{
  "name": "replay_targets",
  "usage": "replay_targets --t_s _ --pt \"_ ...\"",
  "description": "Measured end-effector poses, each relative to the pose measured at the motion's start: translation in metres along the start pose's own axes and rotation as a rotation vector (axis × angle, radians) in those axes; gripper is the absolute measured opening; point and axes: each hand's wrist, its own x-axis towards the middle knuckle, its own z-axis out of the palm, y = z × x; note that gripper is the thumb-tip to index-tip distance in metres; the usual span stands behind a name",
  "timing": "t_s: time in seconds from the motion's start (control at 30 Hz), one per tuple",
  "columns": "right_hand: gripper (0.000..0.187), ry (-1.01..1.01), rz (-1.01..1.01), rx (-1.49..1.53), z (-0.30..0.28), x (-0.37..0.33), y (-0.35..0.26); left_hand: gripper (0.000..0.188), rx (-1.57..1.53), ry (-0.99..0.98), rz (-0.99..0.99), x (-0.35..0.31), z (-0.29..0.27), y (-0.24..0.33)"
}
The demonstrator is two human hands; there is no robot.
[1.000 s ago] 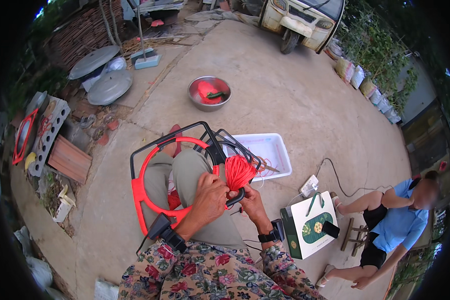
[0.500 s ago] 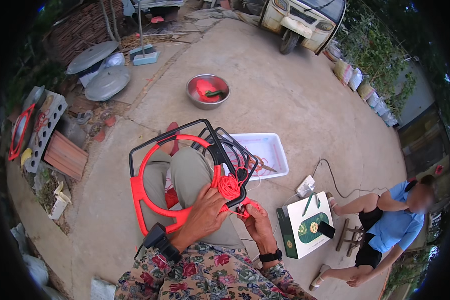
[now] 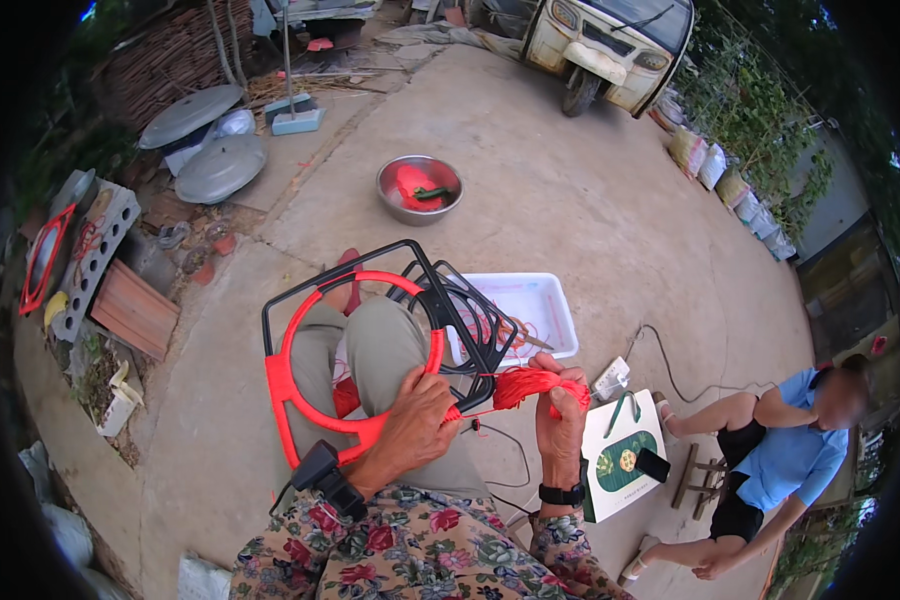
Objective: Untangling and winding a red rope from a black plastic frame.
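Observation:
A black wire frame with an inner ring (image 3: 282,380), partly wrapped in red cord, rests across my knees. My left hand (image 3: 417,418) grips its near right part, fingers closed round the wrapped ring. To the right of the frame, my right hand (image 3: 561,425) is raised and closed on a loose bundle of red cord (image 3: 526,386). A strand runs taut from the bundle side toward the frame beside my left fingers. Beyond the held frame lie more black frames (image 3: 470,312), overlapping a white tray (image 3: 547,296) with red cord scraps and scissors.
A metal bowl (image 3: 391,207) with red material and something green stands ahead. At right are a paper gift bag (image 3: 610,490) with a phone on it, a power strip (image 3: 610,378) with cable, and a seated person (image 3: 785,440). A three-wheeled vehicle (image 3: 610,55) is parked farther off.
My right hand has moved right, away from the frame, and now holds the cord bundle that lay on the frame above my left hand. My left hand stays on the frame.

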Motion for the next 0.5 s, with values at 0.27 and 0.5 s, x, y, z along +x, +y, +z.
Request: replay_targets --t_s 0.27,0.5 --pt "0.023 -0.088 0.467 0.562 0.025 -0.041 -0.02 0.024 0.003 0.022 -0.02 0.004 0.004 -0.006" --pt "0.045 -0.129 0.865 0.363 0.031 -0.113 -0.01 0.024 0.048 0.102 -0.043 0.01 0.006 -0.017"
